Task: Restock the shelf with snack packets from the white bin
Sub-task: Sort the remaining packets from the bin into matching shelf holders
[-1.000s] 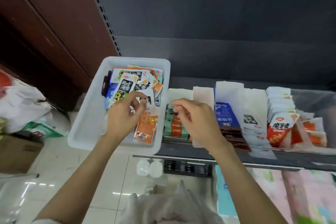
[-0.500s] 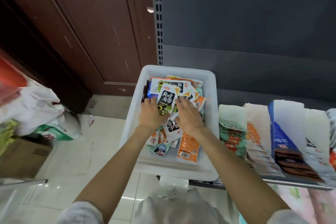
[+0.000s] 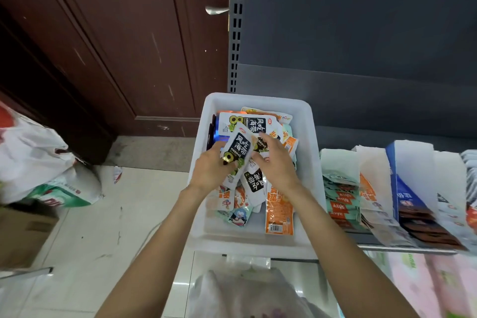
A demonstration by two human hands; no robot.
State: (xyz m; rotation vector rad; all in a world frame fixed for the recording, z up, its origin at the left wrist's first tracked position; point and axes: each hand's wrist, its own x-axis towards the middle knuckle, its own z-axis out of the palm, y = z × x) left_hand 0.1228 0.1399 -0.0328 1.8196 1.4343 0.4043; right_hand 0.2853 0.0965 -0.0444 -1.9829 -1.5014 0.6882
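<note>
we judge step as picking stock from white plastic bin (image 3: 308,162). our left hand (image 3: 210,171) holds black-and-white flat snack packet (image 3: 238,155), fingers curled under it. our right hand (image 3: 275,162) just beside, fingers loosely bent over pile, touching packets; firm hold unclear. next: carry packet to grey metal shelf (image 3: 402,248), well right of grip. left fingertips hidden under packet; shelf rows blurred.

Both hands sit over the packet heap in the white bin (image 3: 307,162), whose walls hem them in left and right. A bare strip of bin floor lies near. Standing packet rows (image 3: 382,196) crowd the shelf (image 3: 407,249) just right.
</note>
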